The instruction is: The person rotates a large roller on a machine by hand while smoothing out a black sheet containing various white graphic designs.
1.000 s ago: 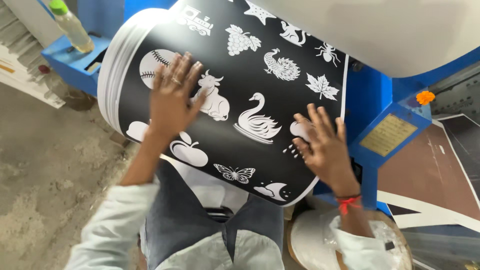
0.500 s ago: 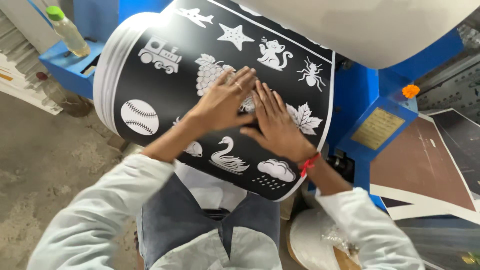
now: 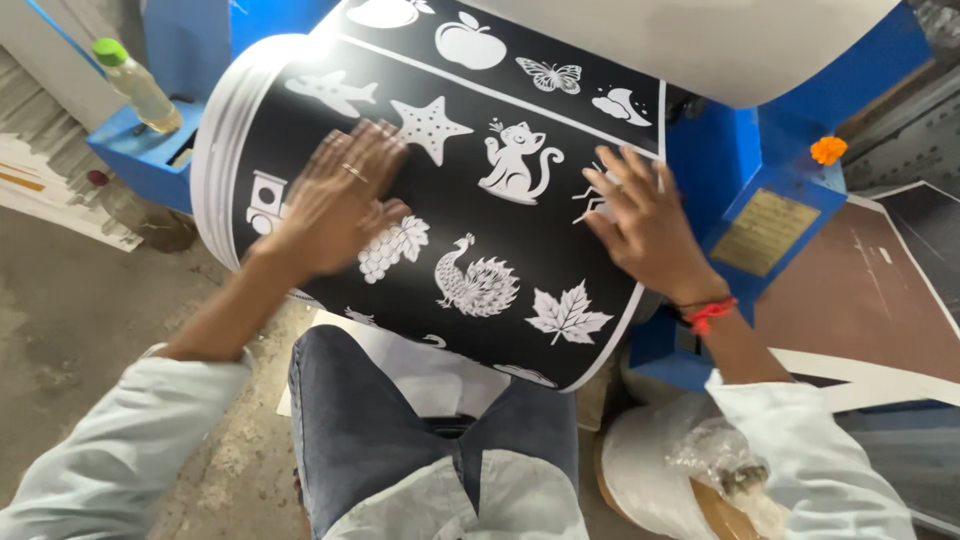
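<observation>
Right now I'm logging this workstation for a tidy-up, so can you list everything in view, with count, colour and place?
printed sheet: one, black with white picture shapes and a white border, draped over the machine's roller
stacked sheet edges: several, white, curved at the sheet's left side
machine frame: one, blue, behind and right of the sheet
roll: one, white, top of view above the sheet
plastic bottle: one, pale yellow with a green cap, on the blue ledge at upper left
knob: one, orange, on the machine at right
bag-covered bundle: one, white, on the floor at lower right
left hand: one, ring on a finger, flat on the sheet
right hand: one, red wrist thread, fingers spread on the sheet's right edge
</observation>
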